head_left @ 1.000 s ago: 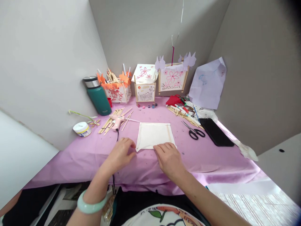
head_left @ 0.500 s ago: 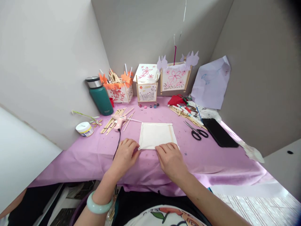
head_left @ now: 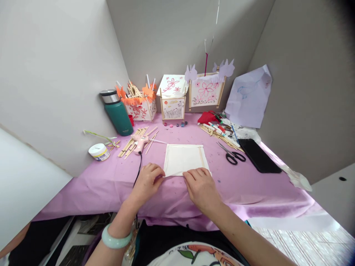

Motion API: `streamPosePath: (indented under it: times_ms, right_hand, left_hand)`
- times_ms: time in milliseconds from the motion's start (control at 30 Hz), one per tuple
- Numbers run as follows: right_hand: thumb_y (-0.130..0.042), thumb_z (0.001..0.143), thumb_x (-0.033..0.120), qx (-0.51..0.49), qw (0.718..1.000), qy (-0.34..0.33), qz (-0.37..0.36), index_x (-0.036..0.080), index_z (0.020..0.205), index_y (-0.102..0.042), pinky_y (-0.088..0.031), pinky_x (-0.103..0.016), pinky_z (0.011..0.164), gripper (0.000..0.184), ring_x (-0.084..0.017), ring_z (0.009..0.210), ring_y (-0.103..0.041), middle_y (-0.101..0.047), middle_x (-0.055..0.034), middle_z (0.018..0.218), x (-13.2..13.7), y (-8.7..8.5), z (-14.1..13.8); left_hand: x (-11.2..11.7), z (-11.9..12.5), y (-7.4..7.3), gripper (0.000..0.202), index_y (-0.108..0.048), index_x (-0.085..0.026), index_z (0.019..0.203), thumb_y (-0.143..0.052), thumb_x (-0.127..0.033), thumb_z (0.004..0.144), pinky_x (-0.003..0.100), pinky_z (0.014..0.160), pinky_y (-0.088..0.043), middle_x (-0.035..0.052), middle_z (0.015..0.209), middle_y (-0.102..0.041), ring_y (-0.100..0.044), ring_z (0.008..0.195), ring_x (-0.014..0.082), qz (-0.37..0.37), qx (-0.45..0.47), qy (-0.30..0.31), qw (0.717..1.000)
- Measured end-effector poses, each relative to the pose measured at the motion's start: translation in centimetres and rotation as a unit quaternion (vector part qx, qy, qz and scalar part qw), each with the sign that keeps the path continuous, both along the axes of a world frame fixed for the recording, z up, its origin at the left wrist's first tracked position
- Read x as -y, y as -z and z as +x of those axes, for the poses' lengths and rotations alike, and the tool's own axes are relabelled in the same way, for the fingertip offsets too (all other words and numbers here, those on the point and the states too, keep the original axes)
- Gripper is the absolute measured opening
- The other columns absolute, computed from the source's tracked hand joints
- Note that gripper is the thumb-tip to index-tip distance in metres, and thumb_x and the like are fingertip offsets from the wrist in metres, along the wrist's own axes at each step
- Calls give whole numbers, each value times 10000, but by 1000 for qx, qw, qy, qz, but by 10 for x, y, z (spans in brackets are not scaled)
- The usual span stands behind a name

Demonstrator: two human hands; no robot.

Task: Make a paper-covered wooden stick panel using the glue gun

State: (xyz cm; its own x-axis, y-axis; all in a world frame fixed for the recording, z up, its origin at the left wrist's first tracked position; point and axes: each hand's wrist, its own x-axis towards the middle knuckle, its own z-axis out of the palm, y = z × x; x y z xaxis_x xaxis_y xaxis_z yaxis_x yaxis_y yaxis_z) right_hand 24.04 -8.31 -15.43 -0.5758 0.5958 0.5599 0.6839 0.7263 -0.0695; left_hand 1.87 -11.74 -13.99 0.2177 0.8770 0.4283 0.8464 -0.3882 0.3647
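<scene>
A white paper panel (head_left: 183, 159) lies flat on the purple cloth in front of me, with thin sticks along its edges. At its near left corner, the fingers of my left hand (head_left: 148, 181) are pinched on the edge. My right hand (head_left: 202, 186) has its fingers closed over the near edge, towards the right corner, with the thumb on my side. A pink glue gun (head_left: 141, 143) rests left of the panel, its nozzle pointing away from my left hand. Scissors (head_left: 231, 154) with black handles lie to the right.
Bamboo sticks (head_left: 130, 146) lie under the glue gun. On the left are a white tub (head_left: 99, 152) and a green bottle (head_left: 118, 117). Decorated paper boxes (head_left: 173, 108) stand at the back. Markers (head_left: 216, 128) and a black phone (head_left: 260, 157) occupy the right. Walls enclose the table (head_left: 177, 201).
</scene>
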Motion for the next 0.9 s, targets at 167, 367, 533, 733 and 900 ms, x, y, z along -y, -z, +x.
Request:
streamPosePath:
  times_ms: [167,367,533,733,900]
  right_hand:
    - [-536,867,135,-2,1000,2,2,161,925,-646,-322,-358,815,127,-189,796,-486,-617,-55,825,0,1,-1]
    - [-528,870,133,-2,1000,1,6,159,933,-643,-324,-359,818,134,-187,797,-487,-616,-55,823,0,2,-1]
    - [-538,863,135,1,1000,3,10,156,956,-643,-326,-361,822,141,-192,810,-492,-616,-56,824,0,2,-1]
    - [-545,861,137,6,1000,6,4,161,938,-642,-325,-361,822,126,-187,800,-486,-608,-52,815,0,2,-2]
    - [-534,869,139,3,1000,6,4,167,939,-640,-319,-359,829,130,-185,807,-489,-608,-51,811,0,1,-2]
  left_hand:
    - [1,-1,0,57,-606,-184,861,-575,-141,839,370,794,-393,45,887,-611,-518,879,202,38,-31,-11,999]
    - [3,-3,0,92,-634,-192,861,-552,-152,860,365,769,-391,45,867,-603,-512,856,195,56,-50,-8,997]
    - [4,-4,1,138,-662,-208,854,-533,-164,877,363,762,-388,43,848,-599,-507,833,186,68,-61,5,996]
    - [6,-1,1,118,-656,-188,864,-541,-167,877,368,760,-387,45,831,-613,-514,819,185,96,-61,-9,993]
    - [8,1,1,155,-666,-209,860,-517,-182,891,373,756,-381,41,802,-607,-505,802,187,107,-79,-11,991]
